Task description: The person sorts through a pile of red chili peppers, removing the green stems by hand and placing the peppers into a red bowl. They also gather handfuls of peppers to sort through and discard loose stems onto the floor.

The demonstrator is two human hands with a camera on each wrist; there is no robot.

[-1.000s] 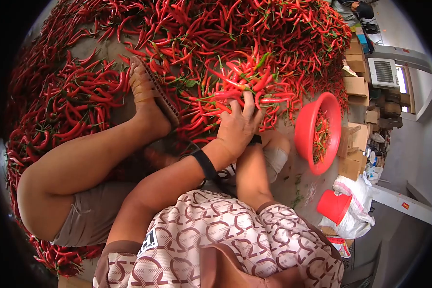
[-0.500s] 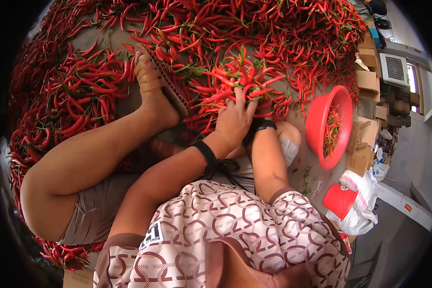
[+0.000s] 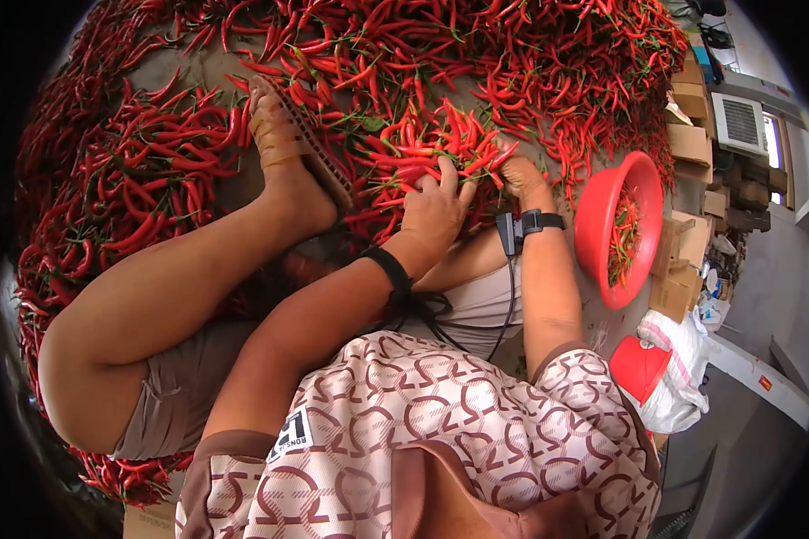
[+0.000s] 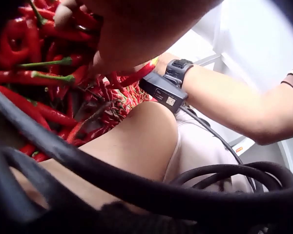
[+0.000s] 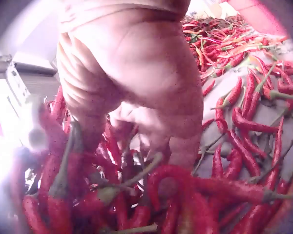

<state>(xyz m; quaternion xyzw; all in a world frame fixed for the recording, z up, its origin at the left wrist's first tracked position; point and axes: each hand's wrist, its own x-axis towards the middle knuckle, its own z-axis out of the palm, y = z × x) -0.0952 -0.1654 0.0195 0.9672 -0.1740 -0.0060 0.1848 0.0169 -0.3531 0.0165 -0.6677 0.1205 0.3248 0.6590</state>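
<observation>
A bunch of red chili peppers (image 3: 449, 139) with green stems lies in front of the person. My left hand (image 3: 433, 214) grips it from the near side, fingers spread over the pods. In the left wrist view that hand (image 4: 136, 29) is in shadow, with peppers (image 4: 44, 80) beside the fingers. At the right side of the bunch, my right hand (image 3: 522, 176) holds peppers with its fingers bent down. The right wrist view shows those curled fingers (image 5: 151, 122) among pods and stems; their tips are partly hidden.
A large chili heap (image 3: 548, 54) spreads over the floor ahead, with another pile (image 3: 144, 198) at left. A red basin (image 3: 593, 225) with some peppers stands at right, near cardboard boxes (image 3: 688, 148) and a red bucket (image 3: 638, 368). A sandalled foot (image 3: 283, 144) rests between the piles.
My right hand has come out from beneath the left and moved right and forward to the bunch's right side. The left hand still holds the bunch, slightly lower.
</observation>
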